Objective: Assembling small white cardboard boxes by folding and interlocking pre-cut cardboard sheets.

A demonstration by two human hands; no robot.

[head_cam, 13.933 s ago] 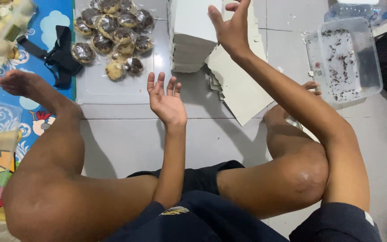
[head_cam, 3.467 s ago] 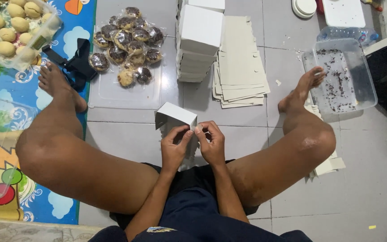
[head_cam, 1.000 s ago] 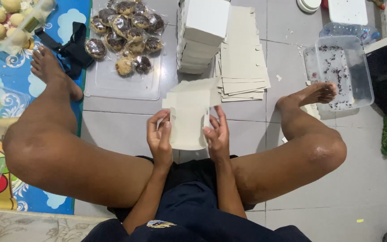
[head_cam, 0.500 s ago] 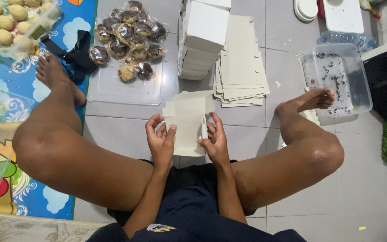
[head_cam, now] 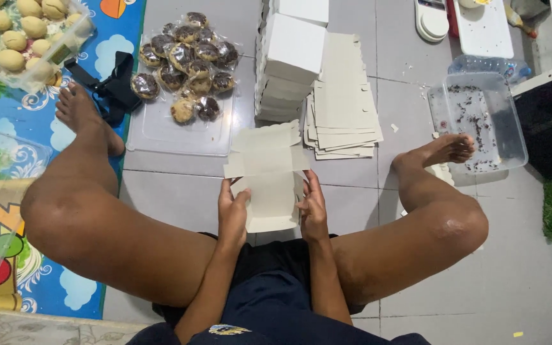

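I sit on a tiled floor with my legs spread. A flat, unfolded beige cardboard box blank (head_cam: pixel 267 176) is held upright between both hands above my lap. My left hand (head_cam: pixel 232 214) grips its lower left edge. My right hand (head_cam: pixel 313 207) grips its lower right edge. Just beyond the blank lies a stack of more flat blanks (head_cam: pixel 343 112), and beside it a pile of folded white boxes (head_cam: pixel 292 54).
A clear tray (head_cam: pixel 161 131) of wrapped chocolate-topped cookies (head_cam: pixel 186 61) lies at the far left of the tiles. Another clear tub (head_cam: pixel 480 121) with dark crumbs stands by my right foot. A colourful mat (head_cam: pixel 7 166) with a container of pale round cookies (head_cam: pixel 20 29) is at the left.
The blank has been opened out flatter and lifted slightly between my hands. My hands stay at its lower edges; my legs have hardly moved.
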